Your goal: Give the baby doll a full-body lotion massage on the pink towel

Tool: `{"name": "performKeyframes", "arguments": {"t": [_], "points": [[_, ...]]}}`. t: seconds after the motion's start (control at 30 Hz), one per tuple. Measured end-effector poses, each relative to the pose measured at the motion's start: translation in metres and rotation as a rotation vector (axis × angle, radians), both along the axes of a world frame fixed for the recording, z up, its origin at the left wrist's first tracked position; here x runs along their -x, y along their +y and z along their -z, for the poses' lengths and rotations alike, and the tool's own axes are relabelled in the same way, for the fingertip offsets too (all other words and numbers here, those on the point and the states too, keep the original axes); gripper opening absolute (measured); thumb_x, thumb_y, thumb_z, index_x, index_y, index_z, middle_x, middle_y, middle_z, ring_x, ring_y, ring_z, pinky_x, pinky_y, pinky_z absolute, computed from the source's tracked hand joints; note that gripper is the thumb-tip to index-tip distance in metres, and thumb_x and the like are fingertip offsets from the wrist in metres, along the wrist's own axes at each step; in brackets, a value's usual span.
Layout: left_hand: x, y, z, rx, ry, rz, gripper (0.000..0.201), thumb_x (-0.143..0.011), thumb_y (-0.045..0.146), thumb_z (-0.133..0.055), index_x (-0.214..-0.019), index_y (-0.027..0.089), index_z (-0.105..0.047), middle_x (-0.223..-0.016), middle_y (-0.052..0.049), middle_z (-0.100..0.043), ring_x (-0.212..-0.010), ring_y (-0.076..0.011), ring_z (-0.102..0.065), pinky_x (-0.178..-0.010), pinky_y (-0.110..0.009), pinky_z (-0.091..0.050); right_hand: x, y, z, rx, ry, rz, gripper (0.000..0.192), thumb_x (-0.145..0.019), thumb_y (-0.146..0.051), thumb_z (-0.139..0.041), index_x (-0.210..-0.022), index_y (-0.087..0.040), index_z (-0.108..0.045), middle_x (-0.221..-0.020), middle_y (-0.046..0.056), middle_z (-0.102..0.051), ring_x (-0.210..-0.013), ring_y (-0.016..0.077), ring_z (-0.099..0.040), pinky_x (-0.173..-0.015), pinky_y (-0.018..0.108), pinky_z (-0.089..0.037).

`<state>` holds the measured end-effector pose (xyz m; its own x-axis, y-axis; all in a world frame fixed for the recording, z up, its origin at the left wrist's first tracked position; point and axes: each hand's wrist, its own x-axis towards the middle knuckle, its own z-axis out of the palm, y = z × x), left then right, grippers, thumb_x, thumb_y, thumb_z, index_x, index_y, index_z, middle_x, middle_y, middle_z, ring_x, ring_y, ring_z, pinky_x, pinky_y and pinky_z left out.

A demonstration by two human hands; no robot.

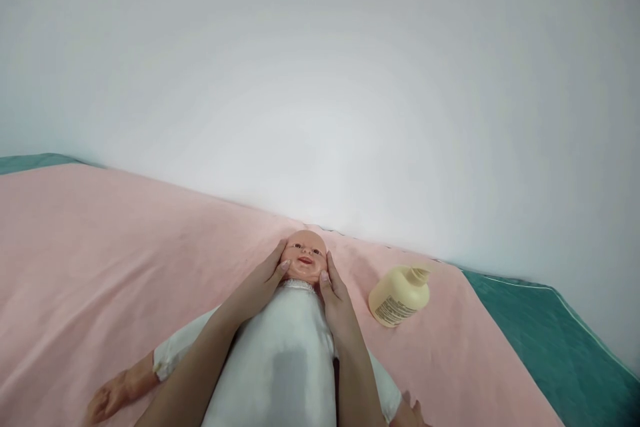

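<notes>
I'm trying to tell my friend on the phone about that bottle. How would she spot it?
Start at the pink sheet spread below the white wall. To the right of the doll whose cheeks both hands touch, the bottle lies on its side. It is the only pale yellow thing, with a pump top and a printed label.

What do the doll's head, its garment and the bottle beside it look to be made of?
Doll's head: moulded vinyl or plastic, going by the smooth skin with soft sheen. Garment: white woven cloth, matte, with a lace-like collar. Bottle: cream plastic, slightly glossy, printed label. Both hands, left hand and right hand, touch the head.
</notes>
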<state>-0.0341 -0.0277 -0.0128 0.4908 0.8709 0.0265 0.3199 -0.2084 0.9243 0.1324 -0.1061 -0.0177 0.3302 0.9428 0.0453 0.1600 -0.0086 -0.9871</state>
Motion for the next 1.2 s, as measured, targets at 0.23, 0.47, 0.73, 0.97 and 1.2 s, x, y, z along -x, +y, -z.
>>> {"name": "performKeyframes", "arguments": {"t": [0.23, 0.47, 0.73, 0.97, 1.2], "points": [[0.000, -0.002, -0.001, 0.012, -0.009, 0.003, 0.081, -0.088, 0.057, -0.046, -0.153, 0.018, -0.017, -0.157, -0.007, -0.021, -0.144, -0.0257, -0.023, -0.117, -0.042, -0.025, 0.008, 0.002, -0.001, 0.007, 0.050, 0.006, 0.088, -0.082, -0.058, -0.062, -0.152, -0.025, -0.019, -0.153, 0.004, -0.031, -0.141, 0.0243, -0.031, -0.115, 0.043, -0.029], [-0.005, 0.000, 0.009, -0.024, -0.093, -0.019, 0.086, -0.078, 0.052, -0.061, -0.150, 0.023, -0.026, -0.150, -0.011, -0.039, -0.136, -0.0313, -0.039, -0.110, -0.045, -0.036, 0.011, 0.006, 0.008, -0.025, -0.018, 0.045, 0.091, -0.080, -0.053, -0.065, -0.152, -0.023, -0.018, -0.154, 0.006, -0.028, -0.141, 0.0240, -0.031, -0.116, 0.043, -0.028], [-0.004, 0.001, 0.011, -0.071, -0.021, -0.049, 0.077, -0.084, 0.053, -0.054, -0.150, 0.024, -0.026, -0.153, -0.008, -0.033, -0.140, -0.0292, -0.033, -0.114, -0.045, -0.030, 0.009, 0.004, 0.006, -0.016, -0.059, 0.048, 0.081, -0.085, -0.057, -0.056, -0.151, -0.024, -0.021, -0.155, 0.002, -0.026, -0.144, 0.0227, -0.023, -0.117, 0.040, -0.026], [-0.002, -0.003, 0.003, -0.033, -0.021, -0.007, 0.071, -0.094, 0.055, -0.031, -0.153, 0.020, -0.016, -0.158, -0.005, -0.021, -0.144, -0.0237, -0.022, -0.117, -0.040, -0.024, 0.004, 0.001, 0.002, 0.001, -0.069, 0.023, 0.077, -0.089, -0.064, -0.043, -0.151, -0.025, -0.021, -0.157, 0.000, -0.021, -0.145, 0.0200, -0.018, -0.120, 0.040, -0.015], [-0.002, -0.003, -0.003, 0.003, -0.008, -0.030, 0.071, -0.094, 0.059, -0.025, -0.152, 0.018, -0.022, -0.157, -0.005, -0.022, -0.145, -0.0218, -0.021, -0.118, -0.038, -0.021, 0.007, 0.000, -0.003, 0.025, -0.034, 0.043, 0.080, -0.087, -0.068, -0.044, -0.151, -0.025, -0.023, -0.156, 0.000, -0.022, -0.145, 0.0214, -0.017, -0.120, 0.041, -0.014]]}}
